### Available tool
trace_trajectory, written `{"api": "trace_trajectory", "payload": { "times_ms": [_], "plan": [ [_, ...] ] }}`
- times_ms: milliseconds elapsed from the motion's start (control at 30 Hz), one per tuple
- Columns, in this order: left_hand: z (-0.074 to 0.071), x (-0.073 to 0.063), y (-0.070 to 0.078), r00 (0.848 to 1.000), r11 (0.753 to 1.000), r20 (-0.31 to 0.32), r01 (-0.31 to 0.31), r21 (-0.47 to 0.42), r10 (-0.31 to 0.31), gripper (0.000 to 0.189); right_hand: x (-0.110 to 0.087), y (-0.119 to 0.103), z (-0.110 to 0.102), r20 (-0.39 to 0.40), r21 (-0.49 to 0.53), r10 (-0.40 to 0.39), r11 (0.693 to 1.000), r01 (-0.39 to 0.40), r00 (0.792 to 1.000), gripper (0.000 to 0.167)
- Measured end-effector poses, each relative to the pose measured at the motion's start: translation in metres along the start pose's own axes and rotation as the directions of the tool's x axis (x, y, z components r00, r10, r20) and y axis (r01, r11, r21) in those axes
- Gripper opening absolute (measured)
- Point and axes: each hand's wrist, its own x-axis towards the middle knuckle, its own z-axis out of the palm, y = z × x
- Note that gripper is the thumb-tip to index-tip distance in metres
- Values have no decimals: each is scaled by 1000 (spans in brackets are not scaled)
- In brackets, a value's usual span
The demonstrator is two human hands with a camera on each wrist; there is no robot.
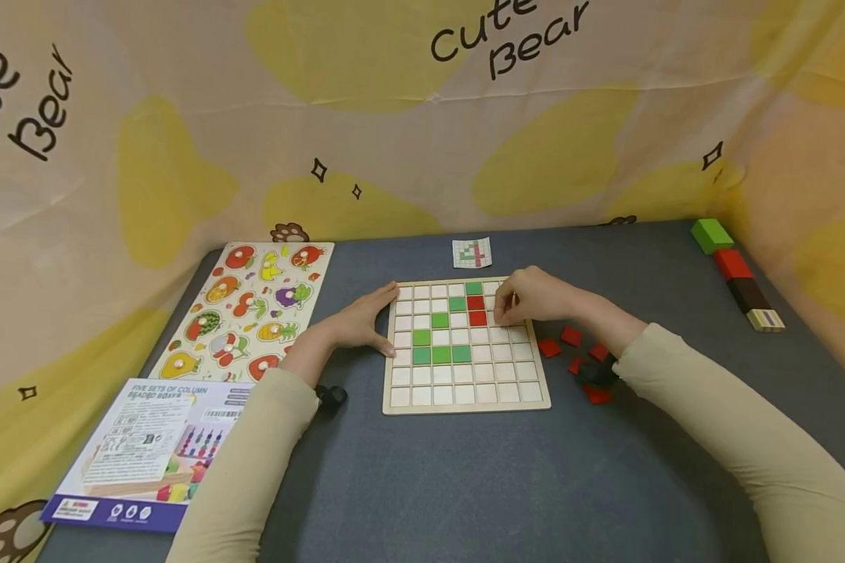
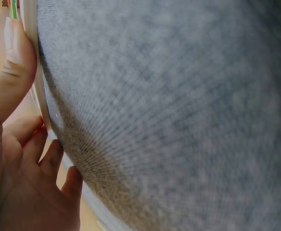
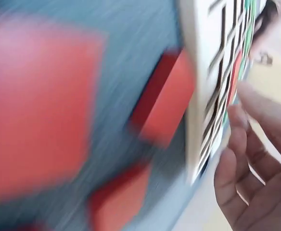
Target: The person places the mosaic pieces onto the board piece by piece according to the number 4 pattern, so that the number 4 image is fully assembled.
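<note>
A square wooden grid board (image 1: 465, 409) with white squares lies on the table. Several green tiles (image 1: 440, 355) form a stepped line and a row on it; two red tiles (image 1: 477, 318) sit below the top green one. My left hand (image 1: 357, 320) rests spread at the board's left edge, thumb (image 2: 21, 50) against its side. Over the right part of the grid is my right hand (image 1: 531, 295), fingers bent, fingertips down at the squares beside the red tiles. Whether its fingers pinch a tile I cannot tell. Loose red tiles (image 1: 570, 336) lie right of the board.
Behind the board lies a small pattern card (image 1: 472, 252). To the left are a fruit puzzle board (image 1: 239, 305) and a printed box (image 1: 148, 446). Green, red and dark blocks (image 1: 734, 264) line the right edge, and a printed cloth (image 1: 394, 117) hangs behind.
</note>
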Motion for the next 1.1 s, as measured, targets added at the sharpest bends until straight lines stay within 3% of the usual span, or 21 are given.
{"api": "trace_trajectory", "payload": {
  "times_ms": [133, 267, 400, 800, 1000, 1100],
  "plan": [
    [0, 0, -1, 1000, 1000, -1, 1, -4, -1, 114, -22, 19, -11, 73, 72, 63, 995, -68, 995, 16],
    [0, -1, -1, 1000, 1000, 2, 5, -7, -5, 114, -42, 35, -15, 179, 129, 123, 981, -147, 976, 33],
    [0, -2, 0, 1000, 1000, 6, 7, -6, -7, 114, -55, 42, -9, 217, 129, 100, 983, -130, 971, 36],
    [0, -2, 1, 1000, 1000, 8, -5, -1, 5, 113, -55, 38, -6, 90, 70, 94, 993, -100, 992, 24],
    [0, -2, 2, 1000, 1000, 10, -7, -5, 7, 112, -42, 28, -8, -53, 84, 88, 993, -84, 995, 20],
    [0, -2, 2, 1000, 1000, 12, -9, -5, 9, 113, -31, 15, -4, -85, 104, 66, 993, -57, 994, 20]
  ]
}}
